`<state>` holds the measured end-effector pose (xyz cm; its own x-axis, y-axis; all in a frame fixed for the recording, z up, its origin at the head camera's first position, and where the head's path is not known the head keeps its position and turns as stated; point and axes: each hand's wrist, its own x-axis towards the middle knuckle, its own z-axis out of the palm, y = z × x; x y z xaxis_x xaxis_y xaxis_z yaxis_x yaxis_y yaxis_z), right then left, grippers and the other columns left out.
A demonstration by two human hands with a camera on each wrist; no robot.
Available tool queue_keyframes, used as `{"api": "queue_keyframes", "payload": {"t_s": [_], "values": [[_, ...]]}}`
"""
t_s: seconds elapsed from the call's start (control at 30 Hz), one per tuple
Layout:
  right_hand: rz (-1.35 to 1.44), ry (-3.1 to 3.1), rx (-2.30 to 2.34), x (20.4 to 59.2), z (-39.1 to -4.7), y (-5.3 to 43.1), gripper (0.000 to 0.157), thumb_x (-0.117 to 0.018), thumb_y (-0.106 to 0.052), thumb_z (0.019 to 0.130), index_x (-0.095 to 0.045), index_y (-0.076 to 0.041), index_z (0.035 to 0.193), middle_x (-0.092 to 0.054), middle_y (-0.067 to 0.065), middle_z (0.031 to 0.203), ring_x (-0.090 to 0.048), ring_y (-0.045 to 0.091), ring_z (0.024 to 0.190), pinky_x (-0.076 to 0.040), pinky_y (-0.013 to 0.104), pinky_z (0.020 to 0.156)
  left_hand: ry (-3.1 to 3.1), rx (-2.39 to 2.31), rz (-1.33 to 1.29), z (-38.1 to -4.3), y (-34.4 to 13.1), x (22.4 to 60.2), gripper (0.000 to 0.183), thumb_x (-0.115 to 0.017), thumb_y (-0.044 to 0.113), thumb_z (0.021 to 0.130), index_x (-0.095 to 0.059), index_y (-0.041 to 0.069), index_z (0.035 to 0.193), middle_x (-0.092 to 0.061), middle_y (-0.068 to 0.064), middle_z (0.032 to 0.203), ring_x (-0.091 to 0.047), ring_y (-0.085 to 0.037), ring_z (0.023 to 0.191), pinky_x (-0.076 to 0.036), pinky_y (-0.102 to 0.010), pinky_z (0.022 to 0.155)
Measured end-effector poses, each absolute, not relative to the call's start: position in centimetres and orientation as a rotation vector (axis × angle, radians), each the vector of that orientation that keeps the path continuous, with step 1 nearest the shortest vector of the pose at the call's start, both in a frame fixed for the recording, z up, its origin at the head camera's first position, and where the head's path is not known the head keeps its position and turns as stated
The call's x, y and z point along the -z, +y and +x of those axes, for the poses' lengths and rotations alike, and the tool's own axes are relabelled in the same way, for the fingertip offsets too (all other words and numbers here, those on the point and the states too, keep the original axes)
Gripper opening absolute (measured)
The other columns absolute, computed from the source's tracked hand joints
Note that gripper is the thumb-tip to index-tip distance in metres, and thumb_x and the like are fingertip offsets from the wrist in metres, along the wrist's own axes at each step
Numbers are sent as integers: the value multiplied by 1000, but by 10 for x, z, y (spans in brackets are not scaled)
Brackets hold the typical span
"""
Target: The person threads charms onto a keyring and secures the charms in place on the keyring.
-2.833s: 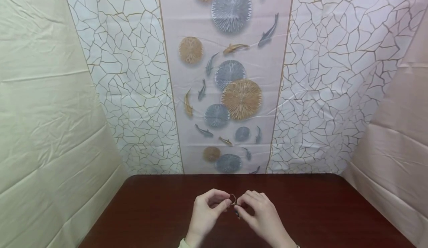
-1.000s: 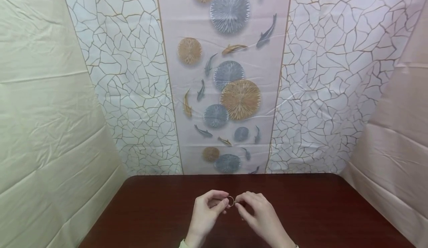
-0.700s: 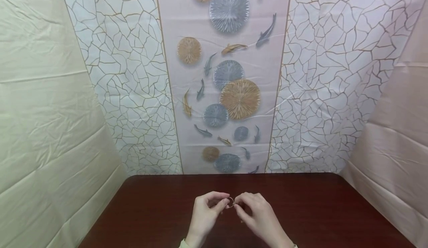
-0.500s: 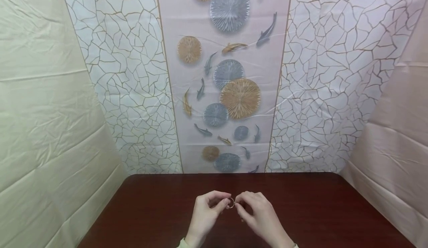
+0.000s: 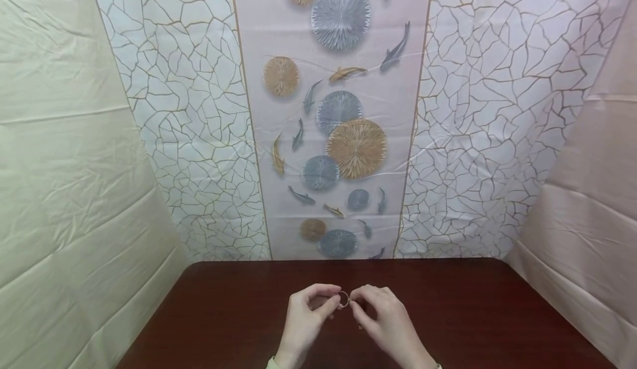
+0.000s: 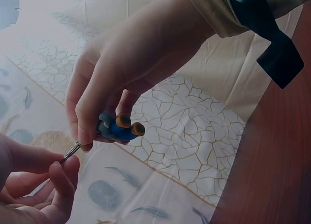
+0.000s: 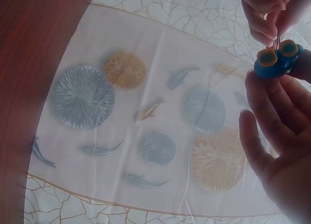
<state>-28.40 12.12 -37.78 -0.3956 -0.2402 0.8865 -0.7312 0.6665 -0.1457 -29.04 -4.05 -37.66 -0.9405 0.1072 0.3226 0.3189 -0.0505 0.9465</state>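
Two hands: from my distant place I see both raised above the dark red table [image 5: 209, 313], near each other, before the patterned cloth [image 5: 388, 109].
Left hand [image 5: 307, 313]: fingers are curled; thumb and fingertips pinch the metal ring [image 6: 71, 152] at its edge.
Right hand [image 5: 385, 313]: also curled, with little gap between thumb and fingers; it holds the blue figure [image 6: 114, 130].
Meeting place: the right fingertips reach the far end of the ring, but they cover it, so I cannot tell how the parts join.
Blue figure: partly hidden by the right hand, with two orange-edged ends [image 7: 289, 48] sticking out; I judge it light, perhaps rubbery, best held by its body.
Metal ring: between the hands; I expect it stiff, springy and slippery, so I would grip its rim firmly.
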Motion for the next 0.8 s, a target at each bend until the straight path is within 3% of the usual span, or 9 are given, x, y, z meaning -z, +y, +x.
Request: {"api": "queue_keyframes", "payload": {"t_s": [0.37, 0.57, 0.8], "values": [[785, -1937, -625, 378, -286, 121, 25, -69, -1, 65, -58, -20, 76, -51, -21, 66, -46, -3, 61, -33, 9, 64, -2176, 2052, -485, -291, -43, 377, 16, -66, 12, 79, -68, 5, 93, -68, -19, 85, -59, -3, 61, -49, -19, 55], [743, -1943, -648, 378, -284, 121, 28, -70, 1, 65, -57, -21, 77, -50, -22, 67, -45, -2, 61, -32, 8, 63, -2101, 2121, -530, -288, -42, 376, 22, -68, 11, 77, -66, 0, 96, -66, -20, 88, -62, -5, 68, -53, -21, 62], [755, -1941, -636, 378, -285, 121, 26, -71, 0, 66, -57, -20, 77, -50, -20, 67, -46, -1, 61, -33, 9, 63, -2053, 2141, -532, -291, -40, 380, 18, -64, 6, 79, -64, -5, 94, -66, -24, 88, -64, -10, 65, -55, -24, 61]]}}
